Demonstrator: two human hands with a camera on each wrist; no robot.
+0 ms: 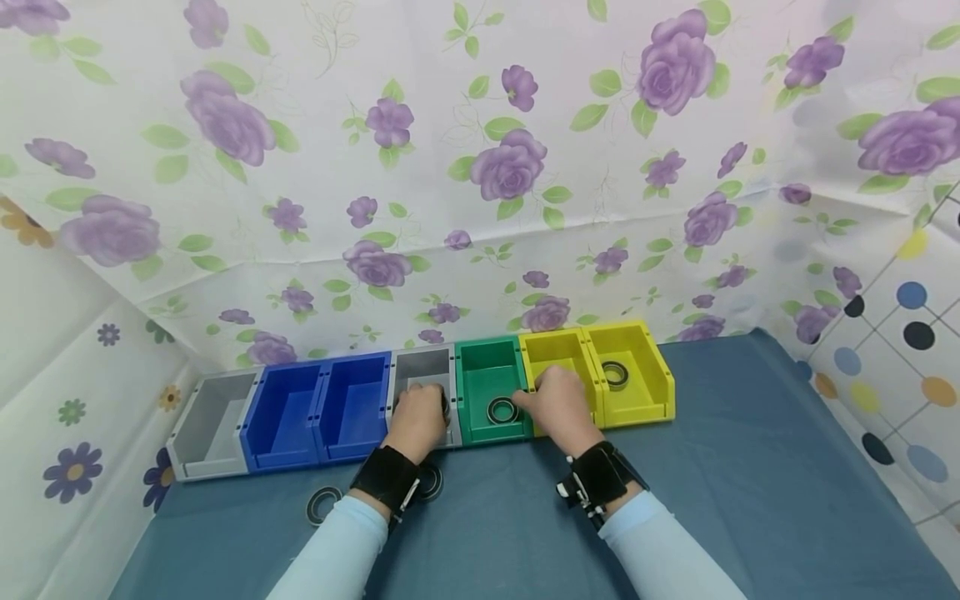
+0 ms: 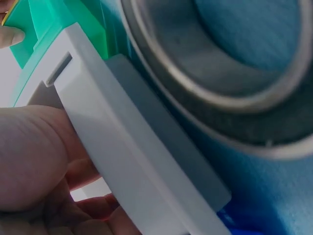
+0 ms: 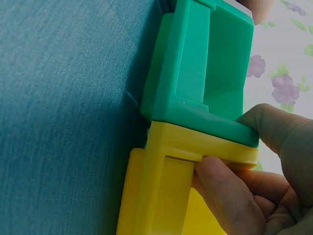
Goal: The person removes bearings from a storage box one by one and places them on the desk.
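Observation:
My left hand point(image 1: 422, 417) reaches into the grey bin point(image 1: 423, 363) left of the green one, its fingers curled at a dark ball bearing point(image 1: 446, 407) that it mostly covers. In the left wrist view the fingertips are hidden behind that bin's front wall point(image 2: 122, 142). My right hand point(image 1: 561, 408) is over the nearer yellow bin point(image 1: 536, 354). Its thumb point(image 3: 269, 125) lies on the green rim and a finger point(image 3: 222, 188) on the yellow side, pinching the adjoining walls. A bearing point(image 1: 502, 410) lies in the green bin point(image 1: 487, 367), beside the right thumb.
Another bearing point(image 1: 617, 375) lies in the far-right yellow bin point(image 1: 637, 392). Two blue bins point(image 1: 285, 417) and a grey bin point(image 1: 213, 425) continue the row leftward. On the blue cloth point(image 1: 480, 533), one bearing point(image 1: 322, 505) lies left of my left wrist and another point(image 1: 431, 482) beside it.

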